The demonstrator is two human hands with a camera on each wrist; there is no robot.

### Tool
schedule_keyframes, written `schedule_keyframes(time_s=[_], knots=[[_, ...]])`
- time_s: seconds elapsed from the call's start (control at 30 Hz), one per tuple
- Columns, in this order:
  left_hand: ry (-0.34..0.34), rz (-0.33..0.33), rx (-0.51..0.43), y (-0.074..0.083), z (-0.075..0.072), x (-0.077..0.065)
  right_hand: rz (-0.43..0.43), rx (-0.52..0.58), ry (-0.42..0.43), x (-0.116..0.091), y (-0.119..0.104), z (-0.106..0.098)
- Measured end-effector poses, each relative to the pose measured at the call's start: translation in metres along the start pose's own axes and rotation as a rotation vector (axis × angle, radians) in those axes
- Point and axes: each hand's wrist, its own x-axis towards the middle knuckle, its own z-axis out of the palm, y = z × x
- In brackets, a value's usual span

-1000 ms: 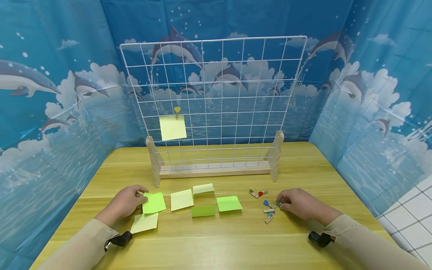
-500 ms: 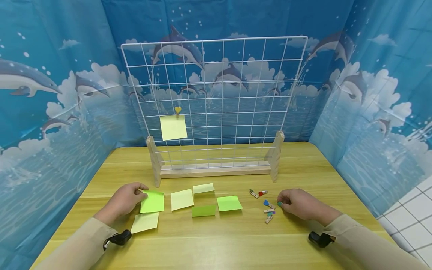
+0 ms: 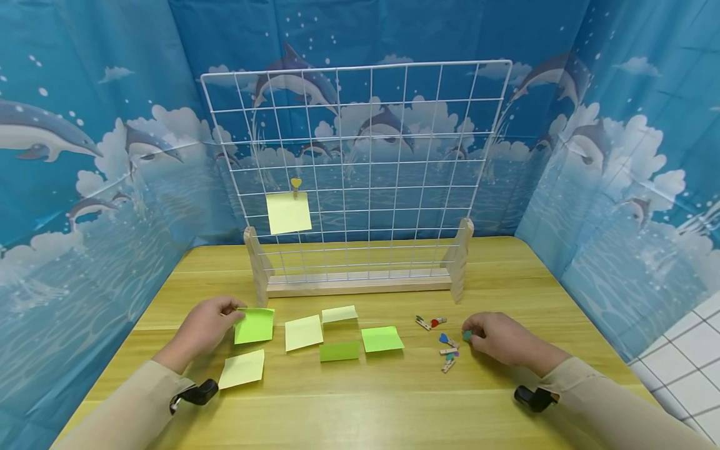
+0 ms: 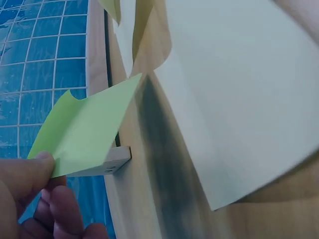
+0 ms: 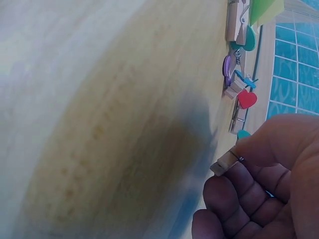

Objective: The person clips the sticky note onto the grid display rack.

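Nearest, a pale note [image 3: 242,369] lies on the table [image 3: 360,409]; just beyond, the right hand [image 3: 502,340] pinches a clothespin [image 5: 228,162], fingers curled, and the left hand [image 3: 202,328] pinches a green note [image 3: 255,326] by its corner, before the wire rack [image 3: 369,187]!

Straight ahead of the left hand [image 3: 204,330] and the right hand [image 3: 499,337], bare table [image 3: 360,412] runs to the curtain [image 3: 62,187]; inward of both, the wire grid [image 3: 370,163] on its wooden stand [image 3: 360,287] bars passage. Loose notes [image 3: 304,332] lie right of the left hand, clothespins [image 3: 449,351] just left of the right hand, a narrow gap between.
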Motion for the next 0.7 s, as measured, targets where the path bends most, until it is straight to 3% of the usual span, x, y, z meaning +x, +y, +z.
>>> schedule_keyframes(time_s=[0.37,0.7], knots=[[0.028,-0.009,-0.052,0.010,-0.009,0.003,-0.027,-0.004,0.075,0.000,0.000,-0.001],[0.081,0.039,-0.046,0.027,-0.016,0.005,-0.011,0.038,0.117,0.001,-0.006,-0.006]])
